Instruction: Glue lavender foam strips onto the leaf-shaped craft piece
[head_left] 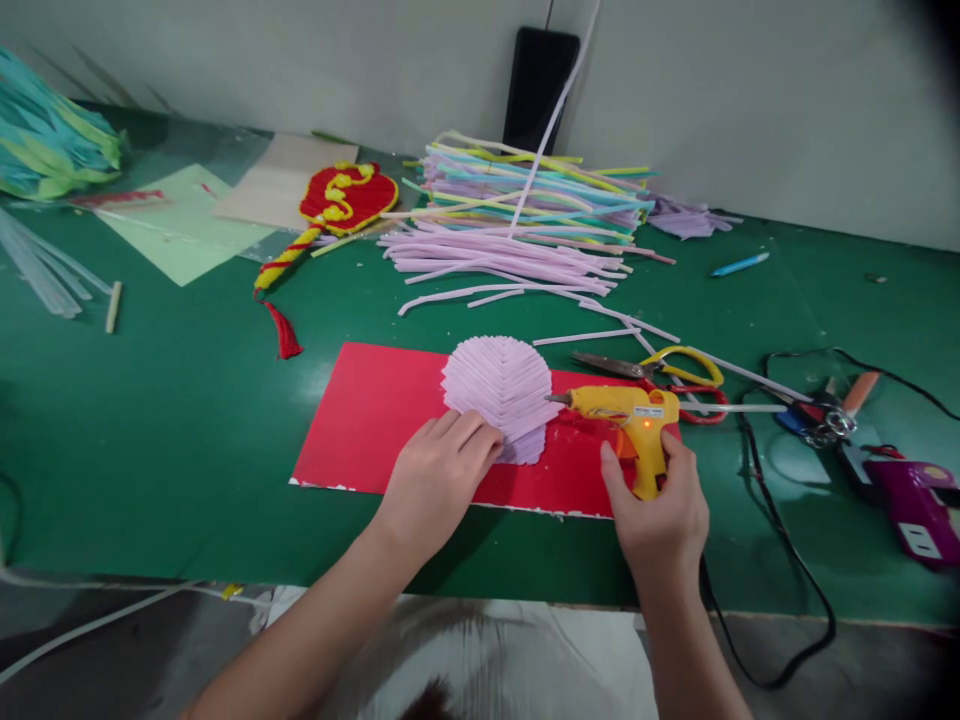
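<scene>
A pale lilac leaf-shaped piece (501, 388) made of glued strips lies on a red sheet (375, 410) on the green table. My left hand (439, 475) rests on the piece's near left edge, fingers stretched flat on it. My right hand (660, 510) is wrapped round the handle of a yellow glue gun (634, 415). The gun's nozzle points left and nearly touches the right edge of the lilac piece; a small red light glows on its handle.
A heap of pastel foam strips (525, 215) lies behind, with loose strips trailing right. Scissors with yellow and red handles (660, 375), a purple plug block (911, 505), black cables, a red-and-yellow fan ornament (341, 205), clear glue sticks (41, 270) and a blue pen (739, 264) surround the work area.
</scene>
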